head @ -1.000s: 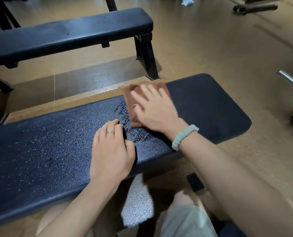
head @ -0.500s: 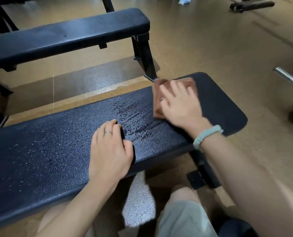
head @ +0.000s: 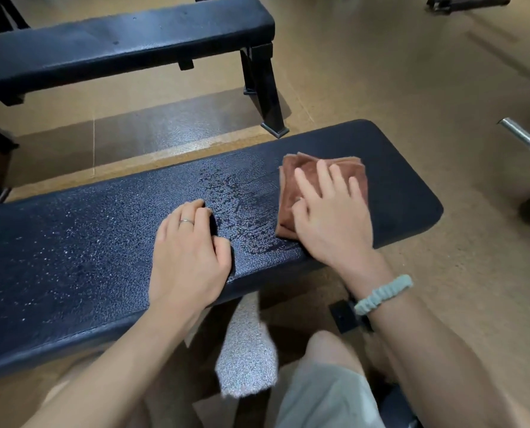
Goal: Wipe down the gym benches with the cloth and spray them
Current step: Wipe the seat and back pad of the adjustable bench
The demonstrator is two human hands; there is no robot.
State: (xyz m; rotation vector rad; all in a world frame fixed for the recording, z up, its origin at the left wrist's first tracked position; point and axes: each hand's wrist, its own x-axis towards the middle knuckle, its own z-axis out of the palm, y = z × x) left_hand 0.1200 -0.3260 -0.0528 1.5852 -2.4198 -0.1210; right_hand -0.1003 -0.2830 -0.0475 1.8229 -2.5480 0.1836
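Brown folded cloth (head: pixel 316 193), frame centre-right, pressed flat under the right hand's (head: pixel 331 217) spread fingers to wipe the wet bench pad (head: pixel 87 242); left hand (head: pixel 189 251), fingers loosely curled and empty, steadies.

Brown cloth (head: pixel 291 193); black pebbled bench (head: pixel 87 242); mint wristband (head: pixel 381 295); tan floor (head: pixel 381 72).

A thin silver ring (head: pixel 186 222), a mint scrunchie (head: pixel 382 294), bare forearms, and pale grey-green shorts (head: pixel 325 396).
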